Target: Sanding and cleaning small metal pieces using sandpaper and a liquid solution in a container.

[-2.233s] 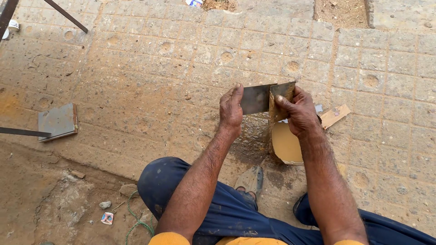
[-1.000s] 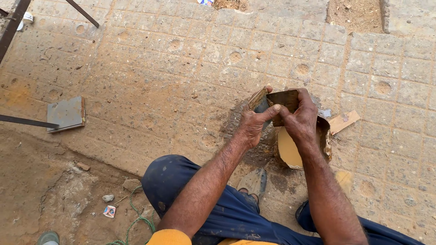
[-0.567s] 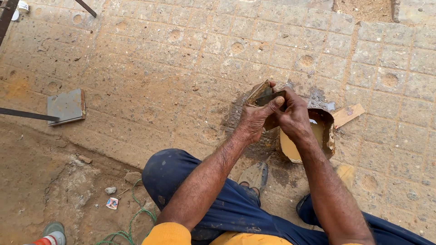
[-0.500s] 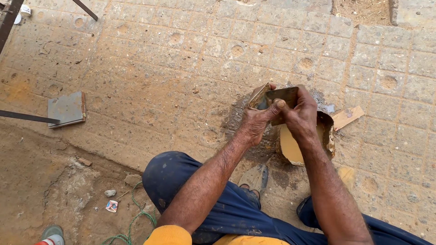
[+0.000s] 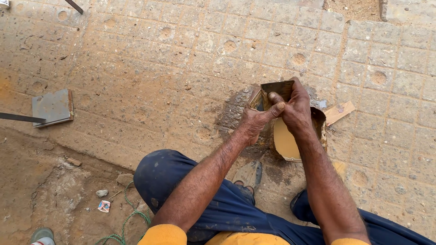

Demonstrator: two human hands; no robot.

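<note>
Both hands closed in a tight grip on one thin, rusty sheet-metal piece (image 5: 277, 89), held just above the paved ground (image 5: 150, 68). Left hand (image 5: 254, 122) clamped on the near left edge, thumb pressed across toward the right. Right hand (image 5: 297, 109) wrapped over the top right edge, knuckles up. Directly beneath, a curved brownish metal strip (image 5: 290, 143) resting on the pavers, beside a dark stain. Just right of that, a small flat cardboard scrap (image 5: 339, 112). Below the hands, a worn sandal (image 5: 249, 174) between blue-trousered knees (image 5: 168, 174). Far left, well apart, a square grey steel plate (image 5: 52, 107) with a thin dark bar (image 5: 18, 118) lying across its edge. Lower left, bare dirt with green cord (image 5: 125, 224).
</note>
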